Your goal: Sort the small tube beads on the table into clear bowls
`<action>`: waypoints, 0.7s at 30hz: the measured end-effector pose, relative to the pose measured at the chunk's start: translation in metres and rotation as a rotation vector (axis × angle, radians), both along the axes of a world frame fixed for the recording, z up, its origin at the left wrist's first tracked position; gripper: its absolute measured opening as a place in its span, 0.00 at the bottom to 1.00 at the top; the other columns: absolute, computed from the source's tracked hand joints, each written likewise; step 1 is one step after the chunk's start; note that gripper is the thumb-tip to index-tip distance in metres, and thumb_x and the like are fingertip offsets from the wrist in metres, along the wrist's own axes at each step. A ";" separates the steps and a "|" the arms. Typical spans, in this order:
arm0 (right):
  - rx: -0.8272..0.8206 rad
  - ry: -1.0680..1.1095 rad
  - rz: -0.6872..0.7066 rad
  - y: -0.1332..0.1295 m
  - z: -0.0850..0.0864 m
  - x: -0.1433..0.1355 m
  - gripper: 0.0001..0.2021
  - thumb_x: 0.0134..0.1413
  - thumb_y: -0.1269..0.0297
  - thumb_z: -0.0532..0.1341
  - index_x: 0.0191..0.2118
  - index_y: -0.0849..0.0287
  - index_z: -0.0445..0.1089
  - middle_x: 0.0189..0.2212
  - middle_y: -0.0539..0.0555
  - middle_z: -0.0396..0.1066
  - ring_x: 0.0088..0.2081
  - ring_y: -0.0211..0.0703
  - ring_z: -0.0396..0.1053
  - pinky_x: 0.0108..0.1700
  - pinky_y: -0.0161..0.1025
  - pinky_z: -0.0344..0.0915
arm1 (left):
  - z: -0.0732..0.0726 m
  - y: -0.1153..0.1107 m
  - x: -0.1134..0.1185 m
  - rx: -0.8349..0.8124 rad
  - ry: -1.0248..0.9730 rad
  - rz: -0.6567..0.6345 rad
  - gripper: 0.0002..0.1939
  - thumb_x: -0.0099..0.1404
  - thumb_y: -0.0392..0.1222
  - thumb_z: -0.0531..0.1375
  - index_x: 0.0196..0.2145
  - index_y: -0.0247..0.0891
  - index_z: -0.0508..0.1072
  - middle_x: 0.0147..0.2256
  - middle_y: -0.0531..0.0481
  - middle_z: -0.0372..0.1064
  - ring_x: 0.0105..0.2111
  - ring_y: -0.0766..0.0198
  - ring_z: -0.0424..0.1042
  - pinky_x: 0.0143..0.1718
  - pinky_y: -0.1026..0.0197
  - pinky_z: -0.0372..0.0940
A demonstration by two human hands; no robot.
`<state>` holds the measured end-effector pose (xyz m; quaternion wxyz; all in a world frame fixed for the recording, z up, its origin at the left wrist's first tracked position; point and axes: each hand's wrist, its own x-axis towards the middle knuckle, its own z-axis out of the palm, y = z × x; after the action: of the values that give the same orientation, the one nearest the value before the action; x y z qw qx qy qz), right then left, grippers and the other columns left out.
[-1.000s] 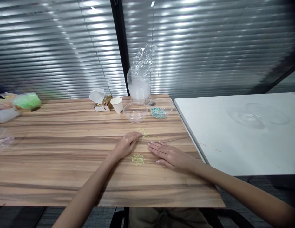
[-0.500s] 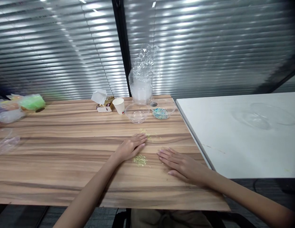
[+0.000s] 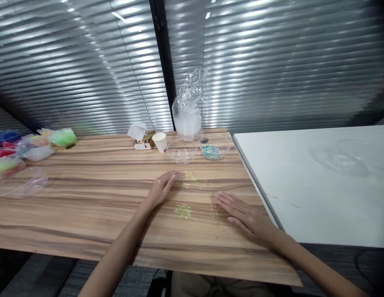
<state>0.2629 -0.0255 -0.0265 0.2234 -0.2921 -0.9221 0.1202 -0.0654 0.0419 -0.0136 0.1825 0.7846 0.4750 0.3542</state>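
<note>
My left hand [image 3: 162,187] rests on its edge on the wooden table, fingers stretched out and holding nothing I can see. Just right of its fingertips lie scattered small yellow tube-like pieces [image 3: 192,180]. A denser pile of yellow-green pieces [image 3: 183,210] sits nearer to me, between the two hands. To the right, my right hand [image 3: 246,214] lies low over the table with straight fingers pointing left. Beside its fingertips is a little group of reddish pieces [image 3: 214,210]. Whatever is under either palm is hidden.
Behind the pieces stand a clear bowl [image 3: 182,154] and another bowl with blue-green pieces [image 3: 212,152]. A paper cup [image 3: 160,142], a tissue box [image 3: 144,141] and bagged containers [image 3: 188,123] are at the back. Colourful bags [image 3: 34,148] lie left; a white table [image 3: 303,185] adjoins right.
My left hand has drawn back to the left from the scattered yellow pieces. My right hand has shifted right, uncovering the reddish pieces. The view has turned slightly left.
</note>
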 end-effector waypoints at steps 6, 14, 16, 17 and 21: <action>0.020 0.104 -0.063 0.000 -0.005 0.001 0.27 0.68 0.66 0.48 0.68 0.52 0.39 0.65 0.53 0.48 0.65 0.46 0.47 0.63 0.50 0.55 | -0.006 0.010 -0.012 -0.180 -0.067 0.040 0.25 0.73 0.48 0.42 0.50 0.34 0.72 0.49 0.45 0.71 0.53 0.56 0.68 0.59 0.49 0.58; -0.018 0.151 -0.124 0.002 -0.008 0.001 0.26 0.67 0.65 0.49 0.67 0.51 0.42 0.64 0.52 0.49 0.64 0.47 0.49 0.62 0.50 0.56 | 0.002 -0.002 0.005 -0.331 -0.036 -0.096 0.27 0.73 0.51 0.39 0.58 0.35 0.65 0.57 0.47 0.64 0.60 0.57 0.59 0.64 0.50 0.48; -0.031 0.149 -0.138 0.003 -0.010 0.001 0.26 0.67 0.65 0.49 0.67 0.51 0.43 0.64 0.52 0.50 0.64 0.47 0.49 0.62 0.51 0.56 | 0.002 -0.004 0.009 -0.274 0.016 -0.109 0.27 0.73 0.53 0.40 0.60 0.36 0.63 0.59 0.47 0.60 0.61 0.57 0.57 0.64 0.51 0.49; -0.039 0.146 -0.144 0.003 -0.010 0.001 0.25 0.67 0.65 0.49 0.67 0.51 0.44 0.64 0.52 0.50 0.64 0.47 0.49 0.62 0.51 0.56 | 0.001 -0.005 0.010 -0.251 0.047 -0.122 0.27 0.73 0.53 0.40 0.60 0.36 0.62 0.60 0.46 0.59 0.61 0.58 0.56 0.64 0.51 0.49; -0.070 0.137 -0.145 0.003 -0.013 0.001 0.25 0.67 0.65 0.49 0.67 0.51 0.45 0.64 0.51 0.50 0.64 0.47 0.49 0.63 0.51 0.56 | 0.001 -0.005 0.010 -0.232 0.145 -0.148 0.27 0.74 0.51 0.39 0.59 0.36 0.63 0.60 0.46 0.58 0.61 0.59 0.56 0.64 0.50 0.49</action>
<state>0.2643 -0.0225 -0.0396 0.2836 -0.3568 -0.8764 0.1554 -0.0552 0.0371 -0.0129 0.2628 0.8145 0.4656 0.2252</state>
